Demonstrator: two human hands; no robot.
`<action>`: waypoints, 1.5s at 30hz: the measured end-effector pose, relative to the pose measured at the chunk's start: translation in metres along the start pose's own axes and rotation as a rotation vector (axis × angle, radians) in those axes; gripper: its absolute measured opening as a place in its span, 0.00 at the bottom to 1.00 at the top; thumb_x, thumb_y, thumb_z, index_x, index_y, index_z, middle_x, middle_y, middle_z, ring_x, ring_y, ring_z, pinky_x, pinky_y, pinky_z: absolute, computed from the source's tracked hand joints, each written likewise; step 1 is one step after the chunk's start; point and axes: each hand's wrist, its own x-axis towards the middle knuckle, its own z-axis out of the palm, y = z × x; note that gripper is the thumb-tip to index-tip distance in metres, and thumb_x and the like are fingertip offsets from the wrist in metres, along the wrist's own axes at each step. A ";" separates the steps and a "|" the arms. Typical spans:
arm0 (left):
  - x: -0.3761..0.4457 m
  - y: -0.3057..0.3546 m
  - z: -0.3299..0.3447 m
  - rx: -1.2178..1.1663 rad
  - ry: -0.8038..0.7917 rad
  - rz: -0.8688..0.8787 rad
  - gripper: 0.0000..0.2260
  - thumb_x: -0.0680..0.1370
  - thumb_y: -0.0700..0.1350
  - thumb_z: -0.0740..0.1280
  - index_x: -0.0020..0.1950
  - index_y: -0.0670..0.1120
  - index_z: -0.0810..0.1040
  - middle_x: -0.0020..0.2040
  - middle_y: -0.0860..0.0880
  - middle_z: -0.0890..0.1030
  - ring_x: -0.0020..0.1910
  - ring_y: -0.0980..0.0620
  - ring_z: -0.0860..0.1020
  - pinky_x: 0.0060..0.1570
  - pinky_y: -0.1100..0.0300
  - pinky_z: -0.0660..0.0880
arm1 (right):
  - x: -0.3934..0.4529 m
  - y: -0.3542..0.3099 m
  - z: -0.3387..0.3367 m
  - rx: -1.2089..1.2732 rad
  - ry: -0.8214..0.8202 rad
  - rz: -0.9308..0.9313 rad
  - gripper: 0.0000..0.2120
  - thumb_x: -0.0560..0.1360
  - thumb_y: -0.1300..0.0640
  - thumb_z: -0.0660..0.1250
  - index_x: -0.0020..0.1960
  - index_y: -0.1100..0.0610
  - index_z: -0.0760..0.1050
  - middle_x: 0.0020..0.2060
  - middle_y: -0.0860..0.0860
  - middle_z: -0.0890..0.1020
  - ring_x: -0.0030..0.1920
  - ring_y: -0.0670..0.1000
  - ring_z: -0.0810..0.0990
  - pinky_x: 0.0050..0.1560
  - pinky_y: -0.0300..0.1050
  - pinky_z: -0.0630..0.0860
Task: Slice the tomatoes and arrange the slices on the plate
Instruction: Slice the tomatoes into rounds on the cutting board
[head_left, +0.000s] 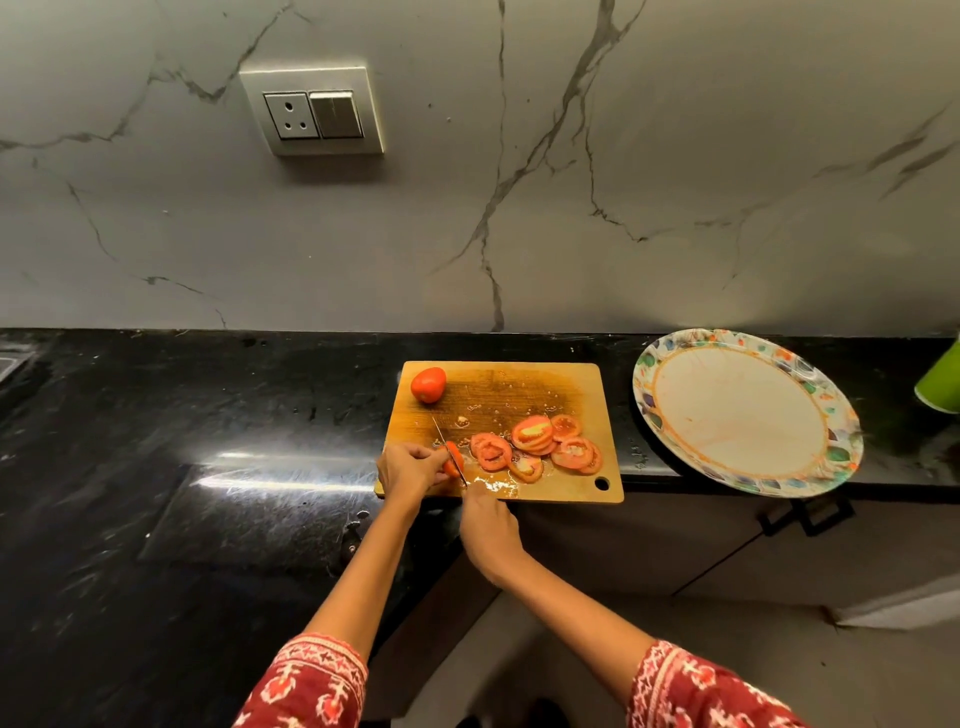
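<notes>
A wooden cutting board (519, 389) lies on the black counter. A whole tomato (428, 384) sits at its far left corner. Several tomato slices (535, 447) lie overlapping on the board's near right part. My left hand (410, 467) pinches a small tomato end piece (454, 459) at the board's near left edge. My right hand (485, 525) grips the handle of a knife (448, 451), whose thin blade runs through that piece. A round patterned plate (748, 413) with nothing on it sits to the right, overhanging the counter edge.
The black counter (182, 467) stretches left of the board. A marble wall with a socket and switch panel (311, 111) rises behind. A green object (943, 379) stands at the far right edge. Cabinet handles (805, 514) hang below the plate.
</notes>
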 end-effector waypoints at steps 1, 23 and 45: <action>-0.002 0.000 0.001 -0.007 -0.006 0.012 0.10 0.69 0.39 0.74 0.28 0.42 0.80 0.21 0.52 0.77 0.21 0.58 0.77 0.28 0.64 0.77 | 0.003 -0.003 -0.002 0.019 0.007 0.010 0.16 0.80 0.63 0.51 0.68 0.62 0.62 0.59 0.59 0.76 0.61 0.60 0.75 0.56 0.52 0.72; 0.003 -0.010 -0.011 0.007 0.070 -0.046 0.11 0.69 0.44 0.72 0.27 0.44 0.79 0.20 0.53 0.77 0.26 0.55 0.80 0.33 0.64 0.76 | -0.002 0.001 0.004 0.004 0.001 0.021 0.14 0.81 0.63 0.49 0.64 0.63 0.65 0.58 0.59 0.77 0.59 0.60 0.77 0.55 0.52 0.73; 0.026 0.012 -0.009 0.453 -0.119 0.024 0.07 0.72 0.49 0.72 0.39 0.46 0.84 0.36 0.47 0.80 0.44 0.48 0.79 0.42 0.58 0.73 | -0.003 -0.005 0.006 -0.083 0.026 0.020 0.13 0.81 0.63 0.50 0.64 0.62 0.64 0.58 0.57 0.78 0.59 0.58 0.77 0.54 0.49 0.74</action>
